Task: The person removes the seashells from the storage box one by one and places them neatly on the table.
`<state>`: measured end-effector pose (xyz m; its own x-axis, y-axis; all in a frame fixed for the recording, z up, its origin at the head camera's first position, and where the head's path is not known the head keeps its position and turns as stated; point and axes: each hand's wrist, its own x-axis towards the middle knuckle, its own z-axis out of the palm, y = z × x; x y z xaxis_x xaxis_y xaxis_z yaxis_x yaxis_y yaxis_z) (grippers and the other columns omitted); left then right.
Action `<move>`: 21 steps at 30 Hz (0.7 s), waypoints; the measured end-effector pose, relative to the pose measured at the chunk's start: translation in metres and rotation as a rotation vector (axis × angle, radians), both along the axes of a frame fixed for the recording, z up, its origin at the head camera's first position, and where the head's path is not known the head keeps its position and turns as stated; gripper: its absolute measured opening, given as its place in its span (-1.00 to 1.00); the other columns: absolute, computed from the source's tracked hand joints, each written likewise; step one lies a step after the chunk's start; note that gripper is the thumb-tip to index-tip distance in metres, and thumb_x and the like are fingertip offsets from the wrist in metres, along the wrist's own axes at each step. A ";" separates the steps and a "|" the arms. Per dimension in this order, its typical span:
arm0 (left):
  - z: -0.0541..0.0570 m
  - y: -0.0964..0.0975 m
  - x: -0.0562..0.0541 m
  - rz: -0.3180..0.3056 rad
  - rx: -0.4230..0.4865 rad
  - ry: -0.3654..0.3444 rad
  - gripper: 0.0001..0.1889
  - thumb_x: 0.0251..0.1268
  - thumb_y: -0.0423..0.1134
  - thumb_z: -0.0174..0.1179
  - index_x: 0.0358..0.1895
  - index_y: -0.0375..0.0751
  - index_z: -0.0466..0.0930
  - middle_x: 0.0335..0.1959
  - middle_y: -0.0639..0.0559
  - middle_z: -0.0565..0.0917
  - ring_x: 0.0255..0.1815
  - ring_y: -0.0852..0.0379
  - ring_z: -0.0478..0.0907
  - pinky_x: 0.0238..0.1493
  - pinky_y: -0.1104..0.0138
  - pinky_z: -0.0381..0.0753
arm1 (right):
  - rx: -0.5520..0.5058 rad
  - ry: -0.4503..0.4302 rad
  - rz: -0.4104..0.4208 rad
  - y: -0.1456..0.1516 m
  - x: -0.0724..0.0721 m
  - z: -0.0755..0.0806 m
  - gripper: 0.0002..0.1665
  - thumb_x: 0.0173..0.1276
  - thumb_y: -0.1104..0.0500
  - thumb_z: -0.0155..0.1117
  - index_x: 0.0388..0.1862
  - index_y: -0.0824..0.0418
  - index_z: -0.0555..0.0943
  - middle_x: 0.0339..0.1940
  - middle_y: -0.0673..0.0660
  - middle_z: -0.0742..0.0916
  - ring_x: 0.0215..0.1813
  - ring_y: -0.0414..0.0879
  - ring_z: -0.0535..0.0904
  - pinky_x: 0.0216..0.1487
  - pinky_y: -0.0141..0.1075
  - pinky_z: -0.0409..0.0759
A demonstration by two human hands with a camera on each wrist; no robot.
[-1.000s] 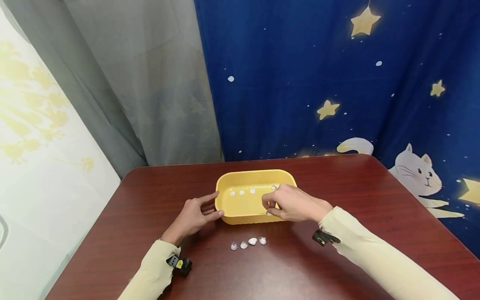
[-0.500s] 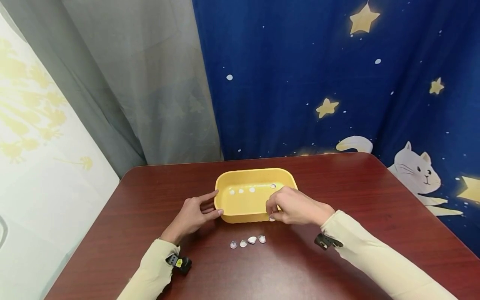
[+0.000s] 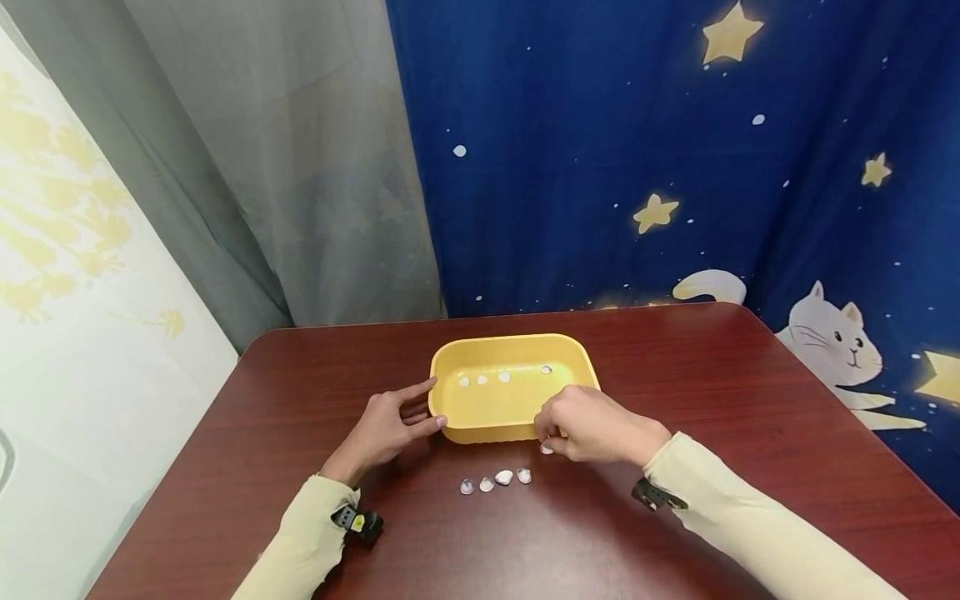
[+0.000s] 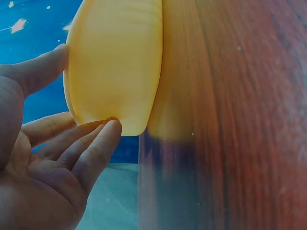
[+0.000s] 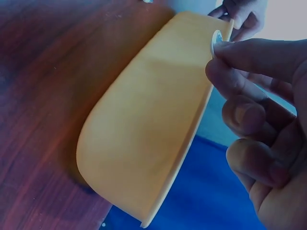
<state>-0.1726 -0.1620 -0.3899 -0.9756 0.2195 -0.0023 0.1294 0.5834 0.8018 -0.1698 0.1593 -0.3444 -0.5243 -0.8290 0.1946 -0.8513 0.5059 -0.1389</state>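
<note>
I have my right hand (image 3: 592, 425) pinching a small white shell (image 3: 546, 448) just in front of the yellow plastic tub (image 3: 512, 423); my left hand (image 3: 390, 425) rests relaxed against the tub's left end. A loose pinch could drop the shell, scattering the shell row (image 3: 495, 481) nearby.

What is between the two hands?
The yellow tub sits between them in the head view. The left hand touches its left end, and the right hand pinches a small shell by its front.
</note>
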 end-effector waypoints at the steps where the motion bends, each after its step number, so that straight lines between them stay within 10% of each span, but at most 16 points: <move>1: 0.000 0.000 0.000 -0.002 0.000 0.000 -0.20 0.17 0.02 0.45 0.49 -0.04 0.36 0.43 -0.13 0.50 0.25 0.02 0.65 0.14 0.20 0.71 | 0.007 0.006 0.004 0.000 0.001 -0.001 -0.80 0.14 0.24 0.48 -0.56 -0.03 0.69 -0.63 -0.22 0.62 -0.51 -0.42 0.40 -0.45 -0.57 0.42; 21: -0.001 -0.001 -0.001 -0.004 0.004 -0.002 -0.19 0.18 0.04 0.44 0.49 -0.04 0.35 0.42 -0.15 0.51 0.25 0.00 0.65 0.14 0.20 0.71 | 0.055 0.080 -0.018 -0.003 0.012 -0.025 -0.70 0.00 0.28 0.47 -0.71 -0.11 0.64 -0.76 -0.28 0.57 -0.62 -0.39 0.34 -0.59 -0.51 0.32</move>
